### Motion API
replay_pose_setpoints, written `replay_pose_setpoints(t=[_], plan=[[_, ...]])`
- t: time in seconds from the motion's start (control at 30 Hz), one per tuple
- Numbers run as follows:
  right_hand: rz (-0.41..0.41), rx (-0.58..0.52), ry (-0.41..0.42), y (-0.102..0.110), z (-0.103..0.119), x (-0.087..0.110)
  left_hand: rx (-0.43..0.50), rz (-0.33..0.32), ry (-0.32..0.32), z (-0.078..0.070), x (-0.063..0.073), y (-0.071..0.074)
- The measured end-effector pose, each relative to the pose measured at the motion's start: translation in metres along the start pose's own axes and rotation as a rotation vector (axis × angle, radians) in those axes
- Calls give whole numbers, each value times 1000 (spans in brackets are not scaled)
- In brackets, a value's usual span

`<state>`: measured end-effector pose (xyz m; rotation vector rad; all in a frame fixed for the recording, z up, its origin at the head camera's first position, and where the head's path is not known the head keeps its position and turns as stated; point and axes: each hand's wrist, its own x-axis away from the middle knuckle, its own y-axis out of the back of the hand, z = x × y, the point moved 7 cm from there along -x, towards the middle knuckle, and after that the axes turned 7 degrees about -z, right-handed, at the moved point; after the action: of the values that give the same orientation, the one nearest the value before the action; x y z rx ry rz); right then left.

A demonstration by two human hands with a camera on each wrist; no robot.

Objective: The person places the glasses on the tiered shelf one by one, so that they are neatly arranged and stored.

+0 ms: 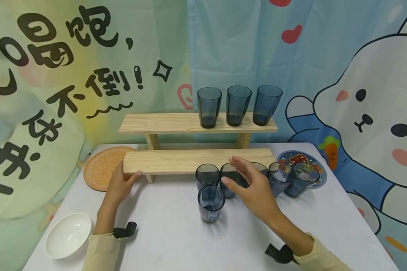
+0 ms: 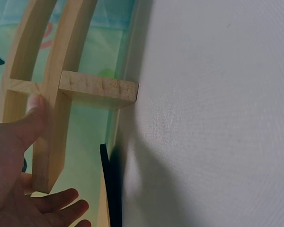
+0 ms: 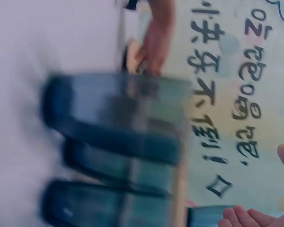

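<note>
A two-tier wooden shelf (image 1: 169, 160) stands on the table. My left hand (image 1: 118, 186) holds the left end of its lower board; in the left wrist view the thumb lies against the board (image 2: 52, 132), while several fingers extend past its end. My right hand (image 1: 259, 192) hovers over blue-tinted glasses with fingers apart, gripping none. Several of these stand in a row before the lower board, including a glass (image 1: 207, 175) at the row's left and another glass (image 1: 302, 180) at its right. One glass (image 1: 211, 205) stands nearer me. Three glasses (image 1: 237, 107) are on the upper board's right half.
An orange round mat (image 1: 101, 171) lies partly behind the shelf's left end. A white bowl (image 1: 68, 235) sits at the table's left edge. On the right, a blue patterned round mat (image 1: 320, 171) lies beside the glasses. A printed curtain (image 1: 156, 37) hangs behind.
</note>
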<state>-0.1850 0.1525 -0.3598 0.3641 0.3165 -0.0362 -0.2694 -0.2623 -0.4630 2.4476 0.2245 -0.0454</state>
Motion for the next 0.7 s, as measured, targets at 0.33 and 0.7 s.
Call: replay_pose_setpoints(t=[0.33, 0.7], plan=[[52, -35, -77, -43, -43, 45, 3, -11, -7, -1, 0, 1], [30, 78, -128, -61, -61, 51, 10, -5, -8, -3, 1, 0]])
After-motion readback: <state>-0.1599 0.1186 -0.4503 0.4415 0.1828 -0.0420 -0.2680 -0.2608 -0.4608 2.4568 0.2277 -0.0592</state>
